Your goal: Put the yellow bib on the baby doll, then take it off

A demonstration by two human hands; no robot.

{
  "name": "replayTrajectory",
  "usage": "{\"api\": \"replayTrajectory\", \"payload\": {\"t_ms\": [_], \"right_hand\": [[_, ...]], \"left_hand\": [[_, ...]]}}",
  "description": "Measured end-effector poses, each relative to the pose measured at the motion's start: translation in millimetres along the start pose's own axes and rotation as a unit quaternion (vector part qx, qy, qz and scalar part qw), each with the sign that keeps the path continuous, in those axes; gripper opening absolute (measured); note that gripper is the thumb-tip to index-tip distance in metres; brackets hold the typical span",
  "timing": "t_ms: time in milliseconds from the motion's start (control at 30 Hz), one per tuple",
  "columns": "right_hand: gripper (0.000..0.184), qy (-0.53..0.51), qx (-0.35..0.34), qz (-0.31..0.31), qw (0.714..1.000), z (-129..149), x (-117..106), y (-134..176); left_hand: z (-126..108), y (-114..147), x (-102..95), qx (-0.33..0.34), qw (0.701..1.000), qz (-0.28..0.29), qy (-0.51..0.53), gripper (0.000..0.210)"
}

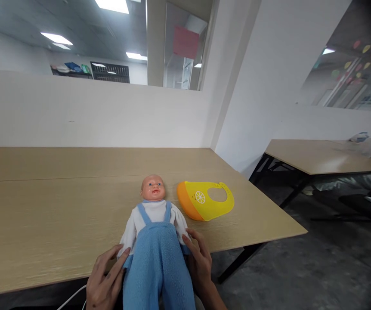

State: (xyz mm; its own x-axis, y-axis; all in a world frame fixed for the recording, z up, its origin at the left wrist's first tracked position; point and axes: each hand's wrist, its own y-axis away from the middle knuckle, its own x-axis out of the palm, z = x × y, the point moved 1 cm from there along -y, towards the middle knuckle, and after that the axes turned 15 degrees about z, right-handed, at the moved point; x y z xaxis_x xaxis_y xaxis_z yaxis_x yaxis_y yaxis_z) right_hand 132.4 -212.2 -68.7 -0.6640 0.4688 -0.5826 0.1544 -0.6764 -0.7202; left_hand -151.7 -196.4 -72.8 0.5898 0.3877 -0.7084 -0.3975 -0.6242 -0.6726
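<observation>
A baby doll (159,241) in a white top and blue fleece overalls lies face up, its head and upper body on the table and its legs running toward me past the front edge. My left hand (104,277) is closed on the doll's sleeve cuff at the left, thumb and fingers on either side of it. On the opposite side, my right hand (200,260) grips the other sleeve near its blue cuff. Just right of the doll's head and shoulder, a yellow bib (216,209) with an orange pocket and a white citrus-slice print lies flat, touched by neither hand.
The wooden table (59,215) meets a white wall at the back, and its right edge slants toward me. A second table (317,157) with plastic-wrapped items stands farther right, beyond a gap of grey floor (276,267). A white cable (72,297) hangs below the front edge.
</observation>
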Motion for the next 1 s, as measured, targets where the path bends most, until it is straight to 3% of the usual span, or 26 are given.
{"api": "replayTrajectory", "payload": {"t_ms": [167, 533, 1000], "right_hand": [[0.047, -0.016, 0.028, 0.004, 0.999, -4, 5, 4], [0.032, -0.012, 0.063, -0.02, 0.998, -1, 10, -7], [0.034, 0.055, 0.064, -0.006, 0.996, -6, 12, -7]], "left_hand": [[5, 7, 8.3, -0.044, 0.999, 0.011, 0.016, 0.051], [5, 1, 8.1, -0.034, 0.999, 0.005, 0.004, 0.04], [1, -8, 7.2, 0.0, 1.0, -0.01, -0.026, 0.046]]}}
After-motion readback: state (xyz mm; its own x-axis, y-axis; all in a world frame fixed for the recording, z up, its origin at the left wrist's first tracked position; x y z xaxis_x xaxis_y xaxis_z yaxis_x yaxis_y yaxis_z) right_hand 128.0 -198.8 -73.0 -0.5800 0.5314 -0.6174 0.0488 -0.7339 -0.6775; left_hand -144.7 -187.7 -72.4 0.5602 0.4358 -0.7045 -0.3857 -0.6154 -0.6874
